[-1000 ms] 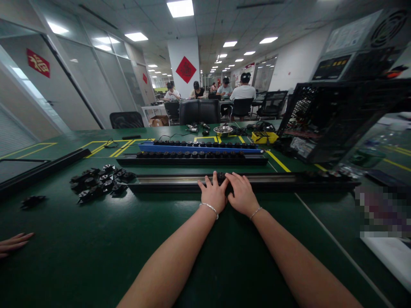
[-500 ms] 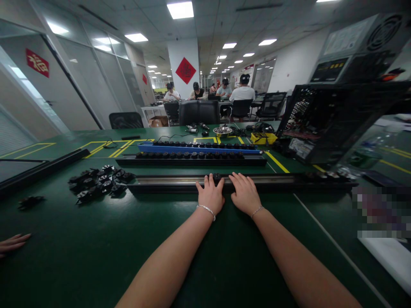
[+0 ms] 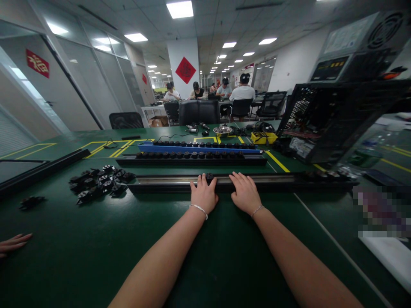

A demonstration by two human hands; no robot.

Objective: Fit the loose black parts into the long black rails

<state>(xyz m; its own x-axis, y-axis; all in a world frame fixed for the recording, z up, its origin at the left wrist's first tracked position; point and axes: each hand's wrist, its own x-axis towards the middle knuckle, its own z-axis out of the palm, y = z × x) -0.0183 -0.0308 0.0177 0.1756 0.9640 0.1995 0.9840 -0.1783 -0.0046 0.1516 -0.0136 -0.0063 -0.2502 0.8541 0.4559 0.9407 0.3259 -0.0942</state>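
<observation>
A long black rail with a metallic strip in its channel lies across the green table before me. My left hand is over its middle, thumb and index finger at either side of a small black piece in the channel. Just to the right, my right hand spans the rail, fingers across its top and thumb at the near side. More black pieces sit at the rail's right end. To the left lies a heap of loose black pieces.
Behind are another black rail and a blue rail, both lined with small pieces. An opened computer case stands at right, near a yellow tray and metal bowl. Another person's hand rests at far left.
My left hand has shifted slightly left along the rail, and the small black piece has moved left with it. My right hand has stayed in place.
</observation>
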